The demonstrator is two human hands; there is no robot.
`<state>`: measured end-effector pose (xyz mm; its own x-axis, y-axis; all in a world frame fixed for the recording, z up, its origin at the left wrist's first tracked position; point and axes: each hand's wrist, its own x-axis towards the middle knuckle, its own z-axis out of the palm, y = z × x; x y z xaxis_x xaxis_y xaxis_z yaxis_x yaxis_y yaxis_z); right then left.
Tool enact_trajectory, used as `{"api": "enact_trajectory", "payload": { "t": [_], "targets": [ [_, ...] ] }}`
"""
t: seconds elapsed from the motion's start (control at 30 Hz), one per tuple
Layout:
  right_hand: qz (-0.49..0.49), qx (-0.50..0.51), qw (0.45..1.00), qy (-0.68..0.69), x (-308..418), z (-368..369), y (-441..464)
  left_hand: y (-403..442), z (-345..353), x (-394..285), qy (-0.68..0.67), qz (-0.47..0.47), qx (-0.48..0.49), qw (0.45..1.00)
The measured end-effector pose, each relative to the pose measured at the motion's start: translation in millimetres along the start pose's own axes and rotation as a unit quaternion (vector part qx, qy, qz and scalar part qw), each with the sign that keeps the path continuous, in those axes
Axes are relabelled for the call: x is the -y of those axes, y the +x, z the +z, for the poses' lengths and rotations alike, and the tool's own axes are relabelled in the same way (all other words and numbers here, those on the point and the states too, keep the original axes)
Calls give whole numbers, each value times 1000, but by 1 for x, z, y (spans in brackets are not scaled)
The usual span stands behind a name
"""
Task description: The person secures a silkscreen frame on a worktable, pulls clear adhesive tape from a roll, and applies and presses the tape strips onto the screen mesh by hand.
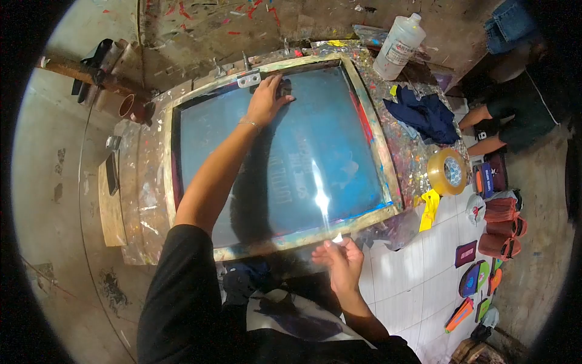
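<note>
**Left hand (270, 100) laid on a blue screen (315, 145), right hand (347, 264) pinching a pale scrap (337, 238)**

The screen lies flat in its wooden frame (169, 164) on a paint-spattered tabletop (147, 203), directly in front of the person. The left arm stretches across it, casting a dark shadow; the left hand rests near the far rail, just beside a metal plate (249, 80), with fingers extended, thumb apart and nothing visible in its grasp. The right hand is at the near rail, thumb and fingers closed on the scrap; whether it touches the frame is hard to tell. A bright glare streaks the mesh above it.

To the right of the frame stand a translucent bottle (400, 48), a crumpled navy cloth (421, 115) and a roll of tape (434, 173), with a yellow strip (429, 210) hanging just below the roll. A brown cup (132, 108) sits near the far left corner. Beyond the cloth, another person (515, 109) is partly visible; colourful pouches (470, 278) lie on the tiled floor (397, 267).
</note>
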<state>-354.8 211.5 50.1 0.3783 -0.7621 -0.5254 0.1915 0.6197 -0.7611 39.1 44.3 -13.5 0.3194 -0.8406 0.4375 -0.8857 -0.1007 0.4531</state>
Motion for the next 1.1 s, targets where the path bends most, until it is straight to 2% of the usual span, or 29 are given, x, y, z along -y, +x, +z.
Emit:
{"api": "enact_trajectory", "payload": {
  "t": [0.07,0.3,0.4,0.53,0.6,0.67,0.73,0.77,0.9,0.93,1.0,1.03,1.1],
  "targets": [
    [-5,12,1000,3,-1,0,0,-5,2,4,-40,1,5,999],
    [-19,18,1000,1,-4,0,0,-22,-13,-13,-29,14,27,999],
    [-17,14,1000,-8,-4,0,-2,-12,-13,-13,-9,-21,12,1000],
    [-17,11,1000,-15,-3,0,1,-9,-8,-13,-7,-49,42,998],
    [-17,8,1000,-14,-3,0,0,-22,-7,-22,-3,-11,20,1000],
    [-26,23,999,9,-5,1,0,-34,-13,-35,-6,-22,48,999],
    [-24,22,999,2,-3,4,-2,-55,-20,-54,83,19,73,994],
    [-24,17,1000,-3,-3,5,-2,-66,-17,-55,87,44,82,992],
    [-40,18,999,-9,-5,5,-1,-76,-32,-73,95,45,117,988],
    [-38,14,999,-13,-5,5,-2,-73,-29,-68,93,46,116,988],
    [-33,4,999,-20,-4,6,-2,-58,-20,-52,59,-17,76,995],
    [-39,7,999,-17,-3,6,-2,-50,-17,-45,90,-4,42,995],
    [-44,7,999,-14,-3,7,-4,-42,-12,-38,105,-19,61,992]
  ]
}}
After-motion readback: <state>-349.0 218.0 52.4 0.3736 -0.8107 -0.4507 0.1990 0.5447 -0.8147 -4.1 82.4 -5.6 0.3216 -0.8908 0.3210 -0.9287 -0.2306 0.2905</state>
